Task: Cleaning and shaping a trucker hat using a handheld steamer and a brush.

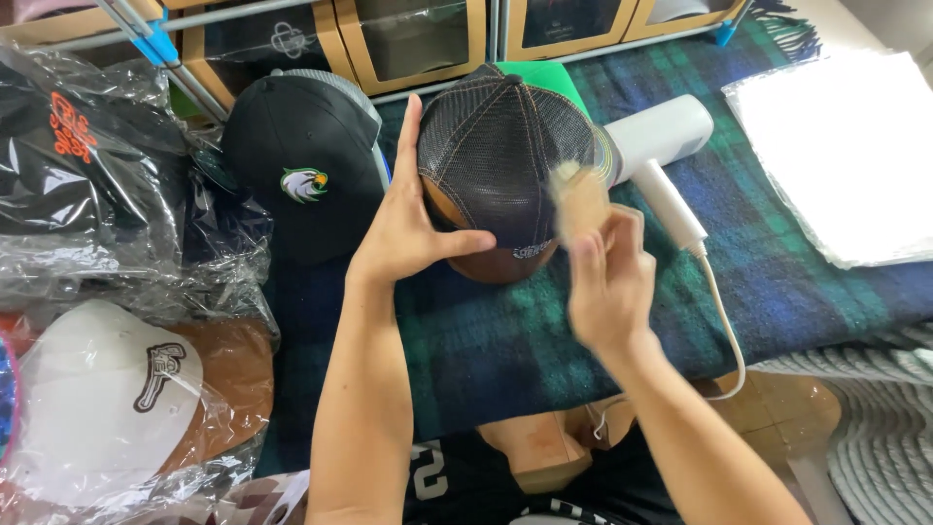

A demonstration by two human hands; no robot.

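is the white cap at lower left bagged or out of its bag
Bagged. The white cap lies inside a clear plastic bag; shiny wrinkled film covers its crown and brim.

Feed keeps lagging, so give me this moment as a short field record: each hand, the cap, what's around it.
left hand: flat against side of the mesh-back cap, thumb on it
right hand: motion-blurred, holds a pale blurred object at the mesh
cap: dark mesh, brown brim, on plaid blanket
behind: white handheld steamer
left: black eagle-logo cap
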